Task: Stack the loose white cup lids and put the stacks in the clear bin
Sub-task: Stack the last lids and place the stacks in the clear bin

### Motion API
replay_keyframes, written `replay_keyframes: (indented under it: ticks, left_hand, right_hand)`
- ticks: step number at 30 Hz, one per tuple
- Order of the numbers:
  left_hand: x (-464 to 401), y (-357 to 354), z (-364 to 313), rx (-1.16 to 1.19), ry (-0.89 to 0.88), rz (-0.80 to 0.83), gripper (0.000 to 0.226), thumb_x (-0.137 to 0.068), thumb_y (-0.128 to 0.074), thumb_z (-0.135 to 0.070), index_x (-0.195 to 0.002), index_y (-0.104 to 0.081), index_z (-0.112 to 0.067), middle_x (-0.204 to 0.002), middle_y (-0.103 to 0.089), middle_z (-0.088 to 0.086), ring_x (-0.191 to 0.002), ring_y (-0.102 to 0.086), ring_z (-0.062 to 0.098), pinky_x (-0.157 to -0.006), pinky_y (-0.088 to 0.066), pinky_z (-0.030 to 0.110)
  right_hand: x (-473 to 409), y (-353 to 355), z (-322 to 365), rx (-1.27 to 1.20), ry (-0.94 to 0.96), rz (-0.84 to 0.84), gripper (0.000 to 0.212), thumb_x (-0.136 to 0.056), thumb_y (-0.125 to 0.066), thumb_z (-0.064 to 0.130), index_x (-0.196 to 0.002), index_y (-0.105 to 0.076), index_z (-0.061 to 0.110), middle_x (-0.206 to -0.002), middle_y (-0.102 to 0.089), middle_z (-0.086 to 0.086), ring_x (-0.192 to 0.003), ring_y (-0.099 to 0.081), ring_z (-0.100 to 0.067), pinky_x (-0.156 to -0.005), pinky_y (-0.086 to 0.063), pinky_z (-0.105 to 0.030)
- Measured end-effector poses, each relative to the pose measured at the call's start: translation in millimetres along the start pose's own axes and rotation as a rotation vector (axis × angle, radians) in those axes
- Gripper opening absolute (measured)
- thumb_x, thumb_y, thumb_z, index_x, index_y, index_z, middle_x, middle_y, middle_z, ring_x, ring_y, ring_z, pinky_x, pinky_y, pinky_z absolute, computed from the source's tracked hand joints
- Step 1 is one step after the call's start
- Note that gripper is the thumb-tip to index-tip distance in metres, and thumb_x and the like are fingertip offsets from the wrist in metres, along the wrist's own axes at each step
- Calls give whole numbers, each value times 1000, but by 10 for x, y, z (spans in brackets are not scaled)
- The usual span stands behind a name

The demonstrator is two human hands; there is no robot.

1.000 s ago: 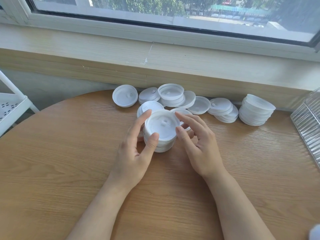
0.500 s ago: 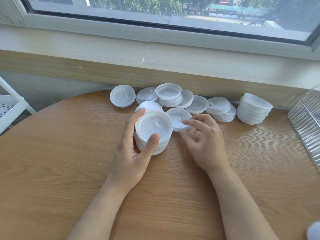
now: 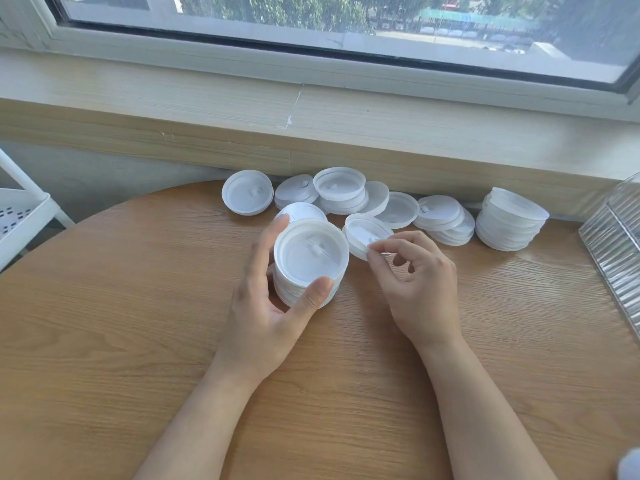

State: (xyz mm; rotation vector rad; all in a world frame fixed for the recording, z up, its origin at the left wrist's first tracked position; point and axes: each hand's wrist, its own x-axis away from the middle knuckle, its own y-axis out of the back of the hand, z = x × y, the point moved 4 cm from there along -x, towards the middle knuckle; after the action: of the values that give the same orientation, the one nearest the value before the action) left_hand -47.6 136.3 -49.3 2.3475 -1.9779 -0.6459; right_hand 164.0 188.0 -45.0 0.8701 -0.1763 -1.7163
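Observation:
My left hand (image 3: 266, 306) grips a stack of white cup lids (image 3: 310, 263) standing on the round wooden table (image 3: 121, 341), fingers behind it and thumb in front. Just to its right, my right hand (image 3: 414, 282) pinches the near rim of a single white lid (image 3: 363, 230) and tilts it up off the table. More loose lids (image 3: 247, 197) and small piles lie along the table's far edge. A taller stack of lids (image 3: 509, 220) stands at the far right. The ribbed clear bin (image 3: 614, 244) shows at the right edge.
A wooden window sill (image 3: 311, 133) runs right behind the lids. A white rack (image 3: 24, 213) stands off the table to the left. A blurred white object (image 3: 628, 465) shows at the bottom right corner.
My right hand left the stack, moved right and took hold of a single lid's rim, lifting it. My left hand kept its grip on the stack.

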Motion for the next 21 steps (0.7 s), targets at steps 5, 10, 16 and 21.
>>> replay_keyframes:
  ticks: [5, 10, 16, 21]
  left_hand:
    - [-2, 7, -6, 1, 6, 3, 83, -85, -74, -60, -156, -39, -34, -157, -47, -18, -147, -44, 13, -118, -41, 48]
    - [9, 15, -20, -2, 32, 14, 84, -82, -74, -65, -154, -39, -41, -154, -47, -24, -144, -46, 6, -117, -42, 46]
    - [12, 18, -37, 13, 59, 27, 86, -79, -76, -67, -153, -38, -47, -152, -48, -29, -139, -49, 0, -117, -42, 43]
    - [7, 24, -18, 35, 76, 40, 86, -79, -78, -65, -153, -37, -50, -152, -51, -23, -140, -50, 7, -115, -44, 45]
  right_hand:
    - [11, 19, 72, -41, 18, -29, 8, -91, -80, 17, -92, -81, 24, -96, -68, 11, -80, -61, -12, -73, -38, -11]
    - [38, 76, 176, -79, 105, -107, 8, -94, -78, 12, -98, -81, 18, -99, -67, 5, -79, -59, -12, -77, -40, -11]
    - [122, 100, 406, -86, 289, -188, 11, -97, -71, 0, -101, -79, 6, -101, -66, -6, -91, -58, -8, -81, -40, -13]
    - [181, 47, 536, -85, 489, -146, 14, -103, -65, 6, -101, -79, 3, -106, -64, -8, -91, -62, -21, -77, -51, -37]
